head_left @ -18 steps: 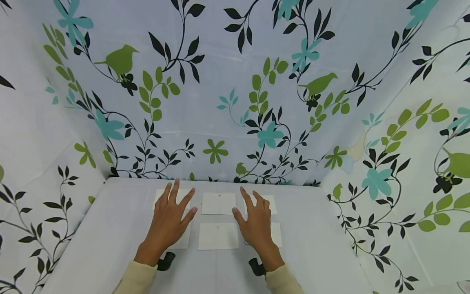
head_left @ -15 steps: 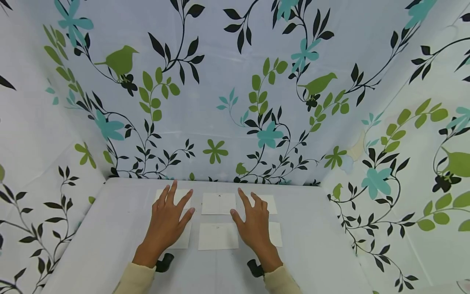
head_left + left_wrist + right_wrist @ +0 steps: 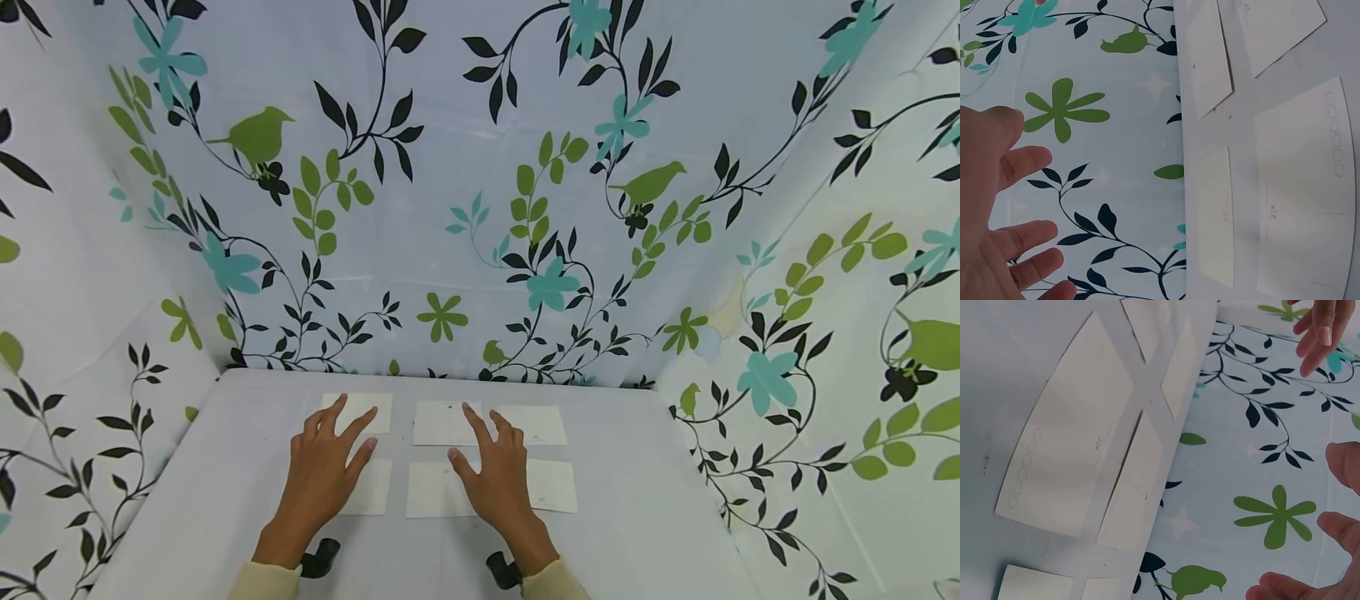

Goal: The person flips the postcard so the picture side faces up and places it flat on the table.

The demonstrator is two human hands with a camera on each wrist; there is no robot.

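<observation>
Several white paper cards lie flat in two rows, three to a row. My left hand (image 3: 318, 471), fingers spread and nothing held, hovers over the left side, overlapping the back-left card (image 3: 375, 412) and front-left card (image 3: 371, 487). Palm down, my right hand (image 3: 497, 479) is spread above the front-middle card (image 3: 432, 492), its index fingertip over the back-middle card (image 3: 435, 425). To its right are the back-right card (image 3: 542, 427) and front-right card (image 3: 555, 490). A row of small printed circles marks one card (image 3: 1310, 206) in the left wrist view.
The cards rest on a white table (image 3: 645, 517). A curtain (image 3: 480, 167) printed with leaves, flowers and birds rises behind it and continues along both sides. A black wrist device (image 3: 321, 558) sits at my left wrist, another black wrist device (image 3: 502, 571) at my right.
Both hands have drifted left and slightly back toward me, still spread. More of the back-left and right-hand cards shows now. The head view has tilted up a little; the cards have stayed put.
</observation>
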